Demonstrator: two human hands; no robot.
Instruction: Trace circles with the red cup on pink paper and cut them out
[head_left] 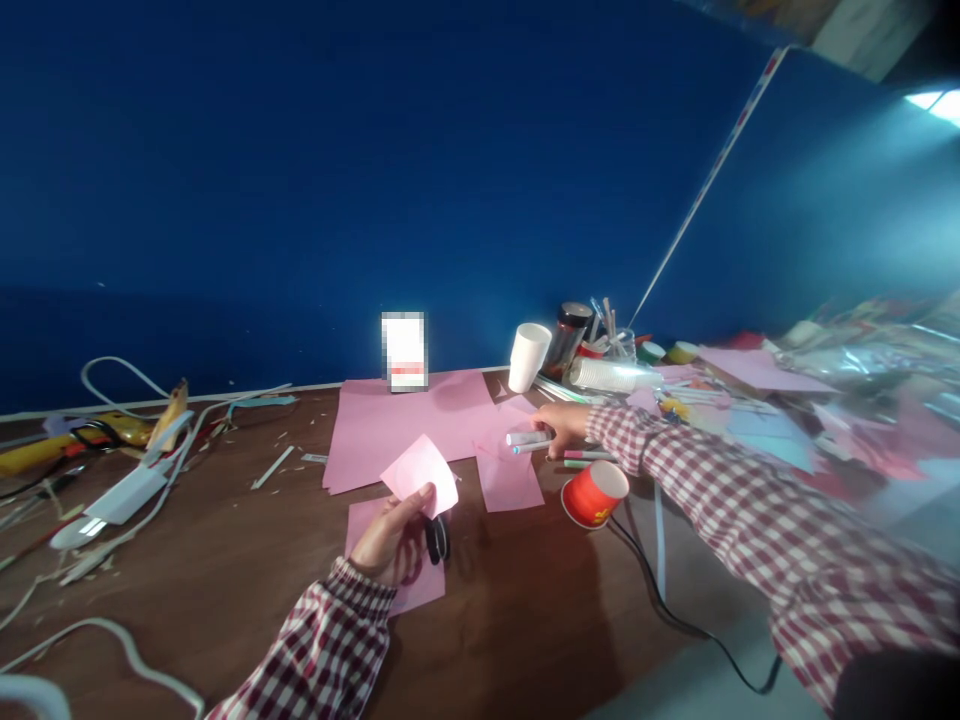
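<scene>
My left hand pinches a small piece of pink paper between thumb and fingers, raised above the table. Black looped handles, apparently of scissors, show just below the paper; whether my hand touches them is unclear. Another pink sheet lies under that hand. Stretched out to the right, my right hand has its fingers closed around a white marker, with a blue-tipped one close beside it. Pink and green markers lie by its wrist. Near the right forearm, a red paper cup stands tilted.
Large pink sheets lie against the blue wall. White cups, a dark jar and stacked cups are at the back. Loose papers and plastic wrap cover the right. A power strip and cables lie left.
</scene>
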